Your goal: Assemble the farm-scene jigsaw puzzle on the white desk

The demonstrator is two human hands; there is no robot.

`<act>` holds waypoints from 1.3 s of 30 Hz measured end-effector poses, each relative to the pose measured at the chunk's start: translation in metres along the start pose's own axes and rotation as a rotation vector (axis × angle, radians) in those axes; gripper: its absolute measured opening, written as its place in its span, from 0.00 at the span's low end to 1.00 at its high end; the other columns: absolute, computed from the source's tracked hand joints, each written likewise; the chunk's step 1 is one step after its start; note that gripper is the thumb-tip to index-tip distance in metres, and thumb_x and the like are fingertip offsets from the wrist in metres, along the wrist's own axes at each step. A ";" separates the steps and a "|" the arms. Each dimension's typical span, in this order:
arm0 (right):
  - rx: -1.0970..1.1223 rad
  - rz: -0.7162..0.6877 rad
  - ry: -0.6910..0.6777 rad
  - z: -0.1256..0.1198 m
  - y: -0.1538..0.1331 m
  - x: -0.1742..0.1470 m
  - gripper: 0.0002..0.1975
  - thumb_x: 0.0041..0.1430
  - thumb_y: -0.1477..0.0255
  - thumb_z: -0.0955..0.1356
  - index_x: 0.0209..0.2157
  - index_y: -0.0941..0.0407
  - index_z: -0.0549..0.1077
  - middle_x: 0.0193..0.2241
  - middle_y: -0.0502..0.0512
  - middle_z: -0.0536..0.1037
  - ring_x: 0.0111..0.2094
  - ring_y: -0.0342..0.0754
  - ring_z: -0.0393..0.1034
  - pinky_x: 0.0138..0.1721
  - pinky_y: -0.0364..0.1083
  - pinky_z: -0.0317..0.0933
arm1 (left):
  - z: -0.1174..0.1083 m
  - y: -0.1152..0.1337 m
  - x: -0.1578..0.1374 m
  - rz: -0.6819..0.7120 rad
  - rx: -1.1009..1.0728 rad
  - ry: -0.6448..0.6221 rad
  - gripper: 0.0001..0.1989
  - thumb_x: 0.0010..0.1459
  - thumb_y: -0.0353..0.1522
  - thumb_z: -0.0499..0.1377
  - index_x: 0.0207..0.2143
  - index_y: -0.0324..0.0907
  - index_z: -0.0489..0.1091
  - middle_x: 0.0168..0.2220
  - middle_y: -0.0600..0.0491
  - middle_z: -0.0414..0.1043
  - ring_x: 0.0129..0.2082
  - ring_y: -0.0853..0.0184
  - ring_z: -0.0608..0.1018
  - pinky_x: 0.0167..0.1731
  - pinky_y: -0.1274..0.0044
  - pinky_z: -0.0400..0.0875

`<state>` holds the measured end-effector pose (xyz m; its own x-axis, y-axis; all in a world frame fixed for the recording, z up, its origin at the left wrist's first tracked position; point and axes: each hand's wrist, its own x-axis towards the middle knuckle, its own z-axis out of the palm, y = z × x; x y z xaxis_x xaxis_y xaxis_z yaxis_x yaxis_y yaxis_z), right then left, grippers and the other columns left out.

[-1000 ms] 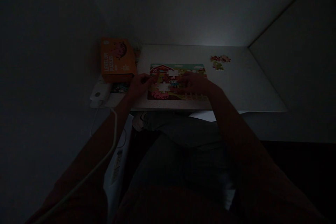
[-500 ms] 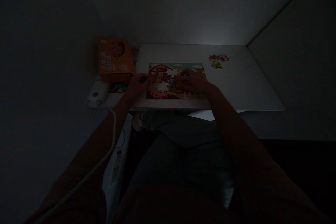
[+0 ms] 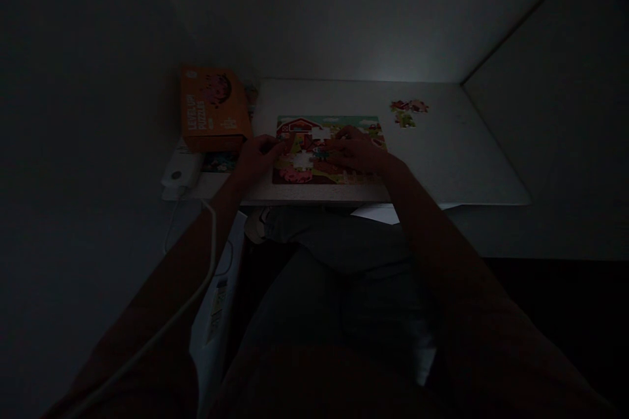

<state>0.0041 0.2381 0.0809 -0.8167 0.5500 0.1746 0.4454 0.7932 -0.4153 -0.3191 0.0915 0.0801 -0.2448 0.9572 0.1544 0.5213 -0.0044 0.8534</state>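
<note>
A jigsaw puzzle (image 3: pixel 299 175) with a red barn and farm scene lies flat on the white table in dim light. Two gaps show in it, one near the top middle and one at the lower left. My left hand (image 3: pixel 258 156) rests at the puzzle's left edge, thumb and fingertips touching it, with no loose piece seen in them. Across the right middle of the puzzle lies my right hand (image 3: pixel 363 152), fingers stretched out and spread over the pieces. What is under its fingers is hidden.
Several loose puzzle pieces (image 3: pixel 409 108) lie at the table's back right. An orange puzzle box (image 3: pixel 213 108) stands at the left, beside a white device (image 3: pixel 181 170) with a cable. The table's front edge (image 3: pixel 442 203) runs just before my legs.
The view has shifted very slightly. Both hands keep nearly the same places on the puzzle, with the right fingers moved only a little. The two gaps look the same.
</note>
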 end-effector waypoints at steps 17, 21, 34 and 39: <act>0.021 -0.016 -0.003 -0.001 0.002 0.002 0.22 0.73 0.47 0.76 0.60 0.40 0.90 0.60 0.63 0.77 0.64 0.68 0.74 0.71 0.68 0.68 | -0.001 -0.006 0.000 0.049 -0.019 -0.022 0.29 0.65 0.61 0.69 0.42 0.44 0.83 0.43 0.46 0.88 0.43 0.56 0.84 0.44 0.69 0.77; 0.047 -0.006 0.077 0.001 -0.014 0.005 0.25 0.74 0.49 0.76 0.64 0.44 0.87 0.59 0.64 0.80 0.61 0.69 0.76 0.67 0.68 0.69 | -0.002 -0.003 -0.002 0.032 -0.005 -0.029 0.26 0.67 0.58 0.69 0.42 0.43 0.84 0.43 0.45 0.88 0.44 0.55 0.85 0.45 0.68 0.79; 0.024 0.024 0.219 0.031 -0.075 0.030 0.36 0.71 0.47 0.77 0.72 0.49 0.77 0.68 0.70 0.79 0.68 0.74 0.73 0.69 0.71 0.64 | 0.000 -0.005 0.000 0.037 -0.006 -0.033 0.24 0.70 0.55 0.66 0.41 0.43 0.85 0.41 0.46 0.88 0.41 0.58 0.85 0.42 0.70 0.79; 0.295 0.079 0.247 0.041 -0.077 0.040 0.25 0.77 0.45 0.71 0.57 0.51 0.84 0.50 0.62 0.88 0.53 0.63 0.80 0.58 0.60 0.72 | 0.001 -0.003 0.000 0.071 -0.052 -0.036 0.25 0.68 0.56 0.69 0.42 0.43 0.84 0.41 0.46 0.87 0.42 0.57 0.85 0.44 0.69 0.81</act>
<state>-0.0773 0.1882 0.0835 -0.6549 0.6816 0.3264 0.3493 0.6560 -0.6690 -0.3197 0.0921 0.0768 -0.1785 0.9637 0.1986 0.4932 -0.0870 0.8656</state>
